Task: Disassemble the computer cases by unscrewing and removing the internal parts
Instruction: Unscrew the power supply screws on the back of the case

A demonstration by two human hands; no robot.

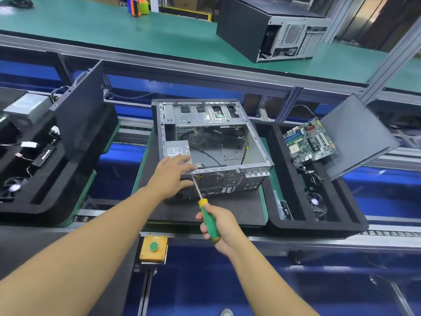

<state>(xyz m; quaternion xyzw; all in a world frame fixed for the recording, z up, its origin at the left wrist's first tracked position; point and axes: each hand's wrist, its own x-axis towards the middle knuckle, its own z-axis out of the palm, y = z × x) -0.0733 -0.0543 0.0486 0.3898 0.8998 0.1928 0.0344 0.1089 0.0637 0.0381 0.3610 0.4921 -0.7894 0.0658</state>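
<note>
An open grey computer case lies on its side on a black mat at the middle of the line. A silver power supply sits in its near left corner, with black and yellow cables trailing across the bare floor of the case. My left hand rests on the case's near left corner, fingers spread over the power supply and thumb on the rear panel. My right hand grips a green and yellow screwdriver. Its tip touches the rear panel's top edge beside my left thumb.
A black foam tray on the right holds a removed motherboard, a fan and a leaning side panel. Another tray on the left holds parts and a panel. A second case stands on the green shelf. A yellow button box sits below.
</note>
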